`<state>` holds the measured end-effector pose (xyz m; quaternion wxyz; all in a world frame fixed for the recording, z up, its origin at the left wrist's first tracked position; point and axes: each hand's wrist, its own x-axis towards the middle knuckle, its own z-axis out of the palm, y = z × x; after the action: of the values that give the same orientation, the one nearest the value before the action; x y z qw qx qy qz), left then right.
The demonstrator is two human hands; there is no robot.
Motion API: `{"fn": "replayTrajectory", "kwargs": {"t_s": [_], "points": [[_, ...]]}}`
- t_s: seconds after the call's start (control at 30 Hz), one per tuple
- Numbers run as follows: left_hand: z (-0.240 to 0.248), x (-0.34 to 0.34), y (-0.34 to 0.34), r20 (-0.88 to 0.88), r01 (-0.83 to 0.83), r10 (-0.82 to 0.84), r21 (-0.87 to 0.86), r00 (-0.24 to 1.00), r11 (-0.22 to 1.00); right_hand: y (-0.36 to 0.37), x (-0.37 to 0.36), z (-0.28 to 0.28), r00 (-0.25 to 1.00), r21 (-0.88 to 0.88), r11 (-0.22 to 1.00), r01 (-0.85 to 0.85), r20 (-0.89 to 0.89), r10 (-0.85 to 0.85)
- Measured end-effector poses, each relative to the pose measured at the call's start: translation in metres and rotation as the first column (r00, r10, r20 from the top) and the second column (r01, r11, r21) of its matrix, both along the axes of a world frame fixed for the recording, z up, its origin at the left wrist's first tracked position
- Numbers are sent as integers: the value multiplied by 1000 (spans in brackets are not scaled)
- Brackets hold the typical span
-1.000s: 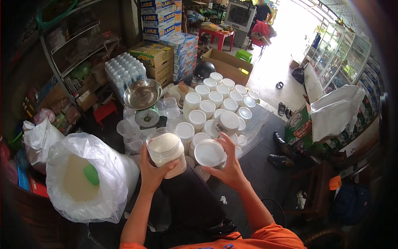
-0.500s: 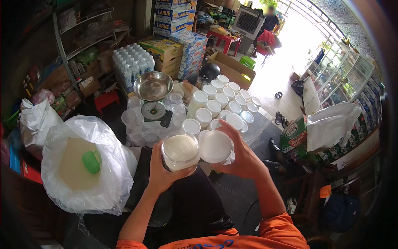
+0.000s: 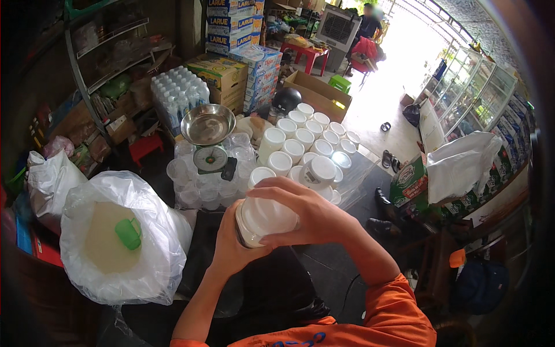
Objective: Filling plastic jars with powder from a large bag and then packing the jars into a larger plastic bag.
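My left hand is wrapped round the side of a clear plastic jar, close in front of me. Over its mouth lies a white lid, gripped from above and from the right by my right hand. Whether the lid is seated all round cannot be seen under my fingers. Just beyond stand rows of white-lidded jars. To the left, an open plastic-lined sack holds pale grain-like stuff, with a green scoop lying on it.
A dial scale with a steel bowl stands among clear plastic tubs. Behind are bottles, stacked cartons and an open cardboard box. Someone sits near the bright doorway.
My right hand has brought the white lid leftward onto the jar in my left hand, covering its filled mouth. The surrounding view has shifted slightly.
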<state>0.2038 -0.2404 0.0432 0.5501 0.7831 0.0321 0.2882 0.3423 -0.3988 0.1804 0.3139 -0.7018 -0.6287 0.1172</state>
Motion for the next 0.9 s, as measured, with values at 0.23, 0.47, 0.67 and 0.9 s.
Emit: {"fn": "replayTrajectory", "kwargs": {"t_s": [0.23,0.47,0.67,0.9], "points": [[-10,2,4,-54,35,-37,-32,998,999,11,-5,-14,988,101,995,-28,151,12],[-1,1,4,-90,25,-21,48,996,999,13,4,-22,993,122,986,-110,66,102],[7,-3,5,-114,33,-27,47,993,998,15,14,-25,980,109,974,-200,0,201],[9,-4,6,-122,34,-25,74,992,997,15,13,-12,975,40,975,-219,43,217]]}}
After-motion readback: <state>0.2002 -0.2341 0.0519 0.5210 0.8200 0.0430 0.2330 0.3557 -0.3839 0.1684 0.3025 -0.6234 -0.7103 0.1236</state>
